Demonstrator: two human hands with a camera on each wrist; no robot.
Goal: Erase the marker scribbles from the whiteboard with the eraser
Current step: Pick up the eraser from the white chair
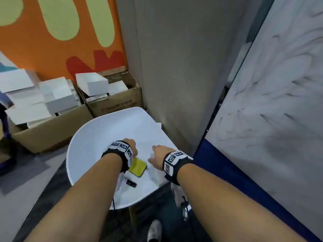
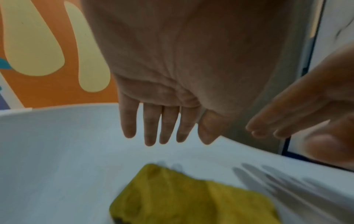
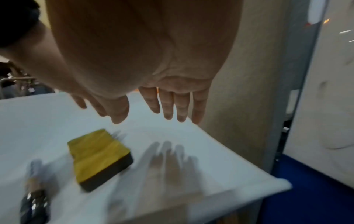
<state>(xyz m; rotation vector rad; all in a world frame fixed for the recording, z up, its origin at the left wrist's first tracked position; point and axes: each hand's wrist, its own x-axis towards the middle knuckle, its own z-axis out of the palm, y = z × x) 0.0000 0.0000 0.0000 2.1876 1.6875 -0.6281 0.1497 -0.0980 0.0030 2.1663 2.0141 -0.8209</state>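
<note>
A small white table with rounded corners (image 1: 97,130) stands in a corner, bounded on the far side by a plain grey wall panel (image 1: 174,58) and on the right by a large whiteboard with a blue lower edge (image 1: 272,95), whose surface carries grey smears and faint dark marker scribbles (image 1: 264,117). On the near part of the tabletop lies a rectangular eraser with a yellow top and a dark felt base (image 1: 137,167), flat and untouched; just near of it rests a short black marker (image 1: 130,182). The left hand (image 1: 130,145) hovers above the eraser's far-left end, fingers (image 2: 151,125) straight and lightly spread, holding nothing. The right hand (image 1: 158,157) hovers to the eraser's right, palm down, fingers (image 3: 181,106) extended and close together, likewise empty; its shadow falls on the tabletop. Both wrists wear black bands bearing black-and-white square markers (image 1: 120,147). To the far left, open brown cardboard cartons (image 1: 111,103) hold stacked white boxes (image 1: 91,83), set against an orange wall painted with pale yellow-green rounded shapes (image 1: 61,20). Grey flooring (image 1: 21,186) surrounds the table.
</note>
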